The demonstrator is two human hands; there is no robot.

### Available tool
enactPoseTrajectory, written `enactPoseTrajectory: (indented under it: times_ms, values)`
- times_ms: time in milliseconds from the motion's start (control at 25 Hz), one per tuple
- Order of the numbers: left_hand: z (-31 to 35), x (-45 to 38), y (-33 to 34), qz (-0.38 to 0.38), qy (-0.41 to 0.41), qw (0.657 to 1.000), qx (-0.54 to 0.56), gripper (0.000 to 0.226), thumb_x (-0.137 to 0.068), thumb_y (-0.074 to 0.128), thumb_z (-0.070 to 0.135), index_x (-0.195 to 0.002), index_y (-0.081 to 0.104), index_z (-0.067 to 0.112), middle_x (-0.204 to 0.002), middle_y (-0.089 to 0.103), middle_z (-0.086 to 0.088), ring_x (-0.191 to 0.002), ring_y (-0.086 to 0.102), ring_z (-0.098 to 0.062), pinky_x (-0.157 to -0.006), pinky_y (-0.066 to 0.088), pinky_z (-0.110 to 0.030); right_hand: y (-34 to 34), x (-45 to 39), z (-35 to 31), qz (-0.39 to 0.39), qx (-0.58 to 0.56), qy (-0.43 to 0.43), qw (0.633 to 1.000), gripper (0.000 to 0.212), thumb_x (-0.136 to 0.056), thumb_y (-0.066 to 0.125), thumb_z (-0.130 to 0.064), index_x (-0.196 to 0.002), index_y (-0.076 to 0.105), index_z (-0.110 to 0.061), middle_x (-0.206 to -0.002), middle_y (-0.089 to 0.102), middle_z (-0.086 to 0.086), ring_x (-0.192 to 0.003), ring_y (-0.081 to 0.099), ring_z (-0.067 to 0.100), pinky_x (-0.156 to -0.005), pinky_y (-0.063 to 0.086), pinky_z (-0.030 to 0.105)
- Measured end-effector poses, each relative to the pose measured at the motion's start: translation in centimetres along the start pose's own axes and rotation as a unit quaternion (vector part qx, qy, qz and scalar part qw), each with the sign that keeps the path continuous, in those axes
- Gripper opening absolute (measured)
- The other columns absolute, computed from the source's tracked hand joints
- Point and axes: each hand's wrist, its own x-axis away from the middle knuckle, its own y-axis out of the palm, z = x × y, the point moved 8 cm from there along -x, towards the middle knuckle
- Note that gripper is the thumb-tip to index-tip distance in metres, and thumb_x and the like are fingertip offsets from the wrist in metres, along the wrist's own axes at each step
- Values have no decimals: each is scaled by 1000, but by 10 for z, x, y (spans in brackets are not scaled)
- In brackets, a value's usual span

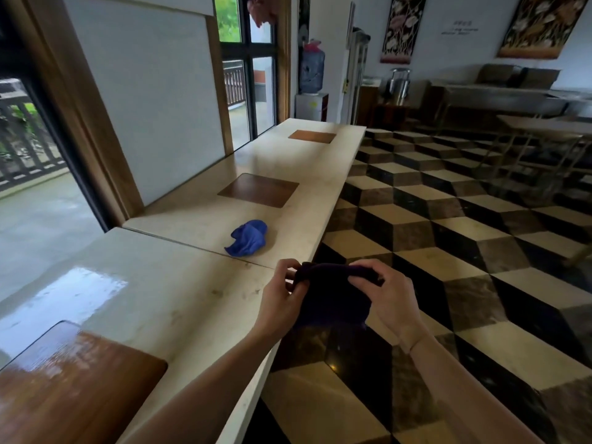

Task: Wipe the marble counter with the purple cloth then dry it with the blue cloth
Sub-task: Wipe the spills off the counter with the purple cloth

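A dark purple cloth (331,299) hangs bunched between both hands, just past the counter's front edge and above the floor. My left hand (281,301) pinches its left end, and my right hand (389,298) grips its right end. The long cream marble counter (198,283) runs from the lower left to the far middle along the window wall. A crumpled blue cloth (248,238) lies on the counter a short way beyond my hands, near a seam between slabs.
Three brown wooden square insets (259,190) are set into the counter, near, middle and far. A white wall panel and windows stand behind it. To the right lies a checkered floor (448,235), with tables and a water dispenser (311,84) farther off.
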Motion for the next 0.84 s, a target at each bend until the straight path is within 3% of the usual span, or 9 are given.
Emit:
enactPoseTrajectory:
  times_ms: [280, 480, 720, 840]
  values:
    - [-14, -113, 59, 25, -37, 999, -12, 25, -102, 53, 19, -124, 48, 30, -112, 59, 7, -93, 65, -13, -70, 63, -32, -23, -132, 50, -58, -23, -3, 998, 19, -93, 66, -30, -103, 67, -46, -97, 69, -18, -95, 66, 8, -81, 60, 41]
    - [-23, -176, 88, 64, -65, 996, -8, 27, -102, 53, 17, -125, 47, 30, -113, 59, 7, -99, 64, -15, -74, 64, -37, -28, -219, 72, -87, 0, -30, 996, 19, -95, 63, -32, -114, 67, -35, -106, 64, -19, -102, 59, 5, -93, 55, 40]
    - [-62, -222, 71, 140, -119, 983, 2, 21, -102, 53, 20, -120, 47, 30, -108, 60, 4, -93, 67, -18, -68, 63, -32, 36, -302, 90, -166, 26, -57, 984, 22, -97, 59, -36, -118, 63, -31, -108, 62, -17, -105, 57, 7, -97, 52, 40]
    - [-93, -247, 48, 197, -132, 971, 5, 18, -101, 54, 20, -117, 49, 26, -106, 62, 3, -91, 66, -14, -71, 64, -37, 87, -342, 87, -210, 32, -85, 973, 17, -97, 59, -32, -114, 61, -28, -107, 63, -14, -104, 57, 5, -97, 50, 36]
